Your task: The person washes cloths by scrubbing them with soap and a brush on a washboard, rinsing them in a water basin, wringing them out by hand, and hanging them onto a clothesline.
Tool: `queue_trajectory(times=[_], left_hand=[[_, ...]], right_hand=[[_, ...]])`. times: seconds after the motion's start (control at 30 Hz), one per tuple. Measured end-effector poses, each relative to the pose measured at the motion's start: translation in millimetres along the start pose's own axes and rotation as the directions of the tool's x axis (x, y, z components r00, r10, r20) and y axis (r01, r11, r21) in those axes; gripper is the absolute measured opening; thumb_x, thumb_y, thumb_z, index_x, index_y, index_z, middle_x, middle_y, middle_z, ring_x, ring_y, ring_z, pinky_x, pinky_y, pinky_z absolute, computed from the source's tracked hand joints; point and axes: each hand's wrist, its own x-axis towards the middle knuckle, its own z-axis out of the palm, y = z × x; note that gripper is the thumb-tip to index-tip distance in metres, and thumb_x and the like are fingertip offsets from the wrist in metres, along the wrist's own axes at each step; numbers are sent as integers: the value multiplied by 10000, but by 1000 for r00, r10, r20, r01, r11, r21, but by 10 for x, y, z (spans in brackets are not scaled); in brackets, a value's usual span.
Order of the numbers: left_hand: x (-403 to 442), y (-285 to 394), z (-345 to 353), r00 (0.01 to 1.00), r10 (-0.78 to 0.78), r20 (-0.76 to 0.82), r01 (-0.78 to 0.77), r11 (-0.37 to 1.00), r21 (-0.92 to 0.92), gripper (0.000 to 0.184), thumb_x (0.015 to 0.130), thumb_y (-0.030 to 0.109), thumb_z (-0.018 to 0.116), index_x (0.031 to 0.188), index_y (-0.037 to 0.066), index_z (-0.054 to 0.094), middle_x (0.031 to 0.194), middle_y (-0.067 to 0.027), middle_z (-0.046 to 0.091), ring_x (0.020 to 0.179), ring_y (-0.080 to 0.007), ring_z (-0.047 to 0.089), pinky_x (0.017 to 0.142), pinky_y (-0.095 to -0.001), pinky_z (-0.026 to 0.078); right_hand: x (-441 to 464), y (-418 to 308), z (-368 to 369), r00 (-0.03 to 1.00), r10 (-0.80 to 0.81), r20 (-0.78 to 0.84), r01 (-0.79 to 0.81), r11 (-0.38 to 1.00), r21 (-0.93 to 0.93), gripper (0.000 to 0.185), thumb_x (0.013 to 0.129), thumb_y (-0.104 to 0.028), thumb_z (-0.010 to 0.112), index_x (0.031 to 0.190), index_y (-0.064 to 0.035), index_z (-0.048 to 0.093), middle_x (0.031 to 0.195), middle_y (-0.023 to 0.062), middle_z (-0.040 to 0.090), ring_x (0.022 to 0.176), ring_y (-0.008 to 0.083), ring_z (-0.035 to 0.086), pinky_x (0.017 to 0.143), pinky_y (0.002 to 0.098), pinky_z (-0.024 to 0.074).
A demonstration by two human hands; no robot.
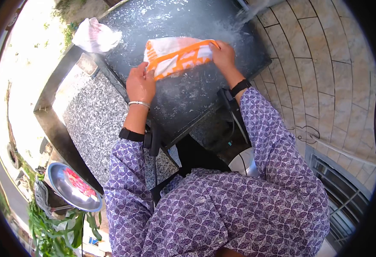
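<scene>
Left hand and right hand pinch opposite ends of an orange-and-white patterned cloth, spanning between them over a wet grey slab; cloth-to-slab contact is unclear.

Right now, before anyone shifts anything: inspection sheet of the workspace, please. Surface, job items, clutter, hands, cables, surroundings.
Surface: dark slab, wet, water splashing at its far right.
Job's things: orange-and-white cloth, spread between both hands.
Clutter: crumpled pale cloth at the slab's far left corner; metal basin off to the left, pink contents unclear.
Hands: left hand grips the cloth's near left edge; right hand grips its right end.
Cables: thin dark cord below the left wrist; far end unclear.
Surroundings: speckled ledge left, beige tiles right, plants lower left.
</scene>
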Motion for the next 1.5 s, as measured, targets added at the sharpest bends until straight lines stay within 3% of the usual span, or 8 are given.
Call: queue_trajectory(times=[0.1,0.43,0.73,0.87,1.07,1.13,1.23,1.5], left_hand=[[102,12,282,990,106,90,-123,968,216,495,802,297,660,1274,239,526,995,-118,551,863,-303,627,731,-426,519],[418,-290,642,792,-212,573,-191,804,563,338,822,252,557,1146,241,652,1127,-170,625,1012,-336,621,869,-416,498],[778,341,-444,966,96,239,-77,993,-88,182,745,224,698,896,122,700,739,-99,656,657,-198,615,639,-316,481],[1164,840,-1001,938,346,29,-292,832,-472,113,783,147,714,840,55,684,704,36,620,680,-38,551,618,-219,444],[1247,1339,-1671,859,502,-101,-451,647,-615,236,813,49,681,1046,16,664,946,-17,659,922,-109,602,867,-242,446],[1079,1328,-1683,869,487,-87,-404,596,-694,239,814,31,668,1052,21,650,953,-13,649,909,-105,596,852,-243,452],[797,1056,-1369,904,414,102,-236,686,-689,167,792,2,673,950,21,624,876,31,610,794,-44,556,706,-172,438],[205,-295,-130,889,173,425,-110,980,-167,115,764,26,604,864,77,629,779,-47,642,728,-176,601,669,-261,456]], right_hand=[[-149,-51,19,978,-206,20,206,957,-205,193,838,-221,604,940,-78,683,875,199,650,811,368,625,709,424,493],[-91,221,-22,893,213,397,-75,940,-334,233,808,-235,628,911,-35,686,848,155,672,736,313,651,664,404,519],[177,-575,-1130,974,21,226,-143,830,539,155,799,-162,745,824,-29,671,656,-31,577,517,27,494,437,198,395],[327,-1137,-1698,977,-203,58,145,846,512,140,812,-163,739,853,-41,683,699,-26,601,568,22,520,470,194,416],[321,-1655,-2262,935,-278,-220,343,867,362,155,922,-145,583,939,-8,654,842,110,687,807,191,674,709,305,539],[327,-1460,-2225,721,-610,-328,673,730,121,137,873,-123,676,940,-5,653,836,5,636,763,69,597,678,202,485],[129,-1149,-1778,894,-421,-152,442,773,455,146,837,-149,712,921,-33,684,759,-47,638,721,34,555,638,200,456],[-188,-26,-921,849,-242,469,398,877,-269,140,818,-266,670,884,-143,683,746,67,635,721,200,602,776,349,410]])
